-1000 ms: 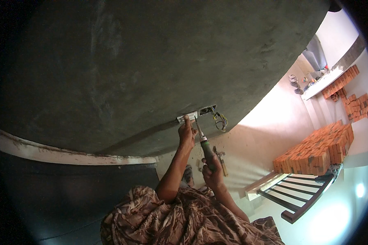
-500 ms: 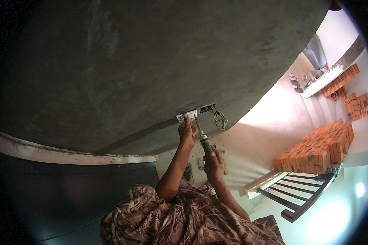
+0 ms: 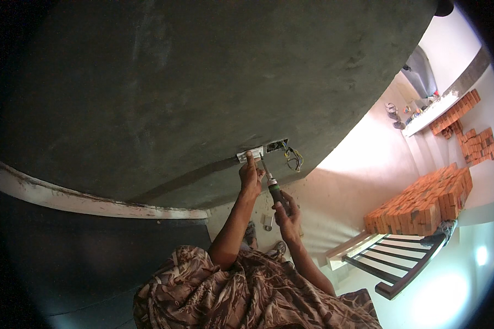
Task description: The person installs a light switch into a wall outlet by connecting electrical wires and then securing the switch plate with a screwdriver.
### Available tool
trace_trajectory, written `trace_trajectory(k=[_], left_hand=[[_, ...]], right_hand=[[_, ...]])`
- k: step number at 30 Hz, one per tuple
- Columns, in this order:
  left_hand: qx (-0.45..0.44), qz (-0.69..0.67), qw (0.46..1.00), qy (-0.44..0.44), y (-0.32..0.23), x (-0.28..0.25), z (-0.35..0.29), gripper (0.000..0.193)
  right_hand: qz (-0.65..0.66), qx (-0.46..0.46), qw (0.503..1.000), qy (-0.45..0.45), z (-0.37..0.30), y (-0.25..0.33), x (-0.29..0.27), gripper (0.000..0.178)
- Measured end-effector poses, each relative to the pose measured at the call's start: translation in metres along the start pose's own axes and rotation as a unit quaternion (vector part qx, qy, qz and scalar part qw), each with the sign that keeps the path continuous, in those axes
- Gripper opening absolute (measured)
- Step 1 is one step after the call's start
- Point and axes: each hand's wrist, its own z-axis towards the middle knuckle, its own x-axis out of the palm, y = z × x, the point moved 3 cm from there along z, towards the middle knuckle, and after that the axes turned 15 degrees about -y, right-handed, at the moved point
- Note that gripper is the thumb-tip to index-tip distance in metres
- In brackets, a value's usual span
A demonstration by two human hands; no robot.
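Note:
A white switch plate (image 3: 251, 155) sits against the grey plastered wall (image 3: 203, 82), beside an open wall box (image 3: 278, 146) with loose wires (image 3: 293, 159) hanging out. My left hand (image 3: 251, 177) presses the plate with its index finger stretched onto it. My right hand (image 3: 286, 215) grips a screwdriver (image 3: 273, 187) with a dark handle and a green band. The screwdriver's shaft points up to the plate's right end.
A stack of red bricks (image 3: 428, 200) stands on the floor to the right, with more bricks (image 3: 466, 126) farther back. A dark slatted frame (image 3: 400, 263) lies near the stack. A small white part (image 3: 268, 221) lies on the floor below my hands.
My right hand with the screwdriver has dropped slightly lower and turned a little. My left hand stays on the plate.

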Motion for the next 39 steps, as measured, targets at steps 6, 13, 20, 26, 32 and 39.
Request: trace_trajectory(k=[6,13,20,26,32,39], left_hand=[[-0.012,-0.011,1.0,-0.021,0.001,-0.001,0.0,0.077],[-0.015,0.008,0.999,0.04,-0.002,0.0,-0.002,0.088],[-0.04,0.045,0.988,0.146,-0.011,-0.038,0.016,0.089],[-0.22,-0.084,0.937,0.259,-0.005,-0.094,-0.054,0.053],[-0.151,-0.032,0.928,0.338,-0.022,-0.108,-0.13,0.032],[-0.055,0.051,0.937,0.341,-0.006,-0.119,-0.166,0.033]], right_hand=[[0.392,0.331,0.851,0.114,0.014,-0.034,-0.007,0.036],[0.234,0.232,0.937,0.116,0.016,-0.02,-0.026,0.027],[0.173,0.232,0.953,0.095,-0.048,-0.057,-0.079,0.029],[0.061,0.195,0.976,0.073,-0.112,-0.079,-0.141,0.039],[0.071,0.17,0.98,0.078,-0.152,-0.049,-0.158,0.049],[0.086,0.134,0.982,0.104,-0.165,-0.029,-0.175,0.053]])
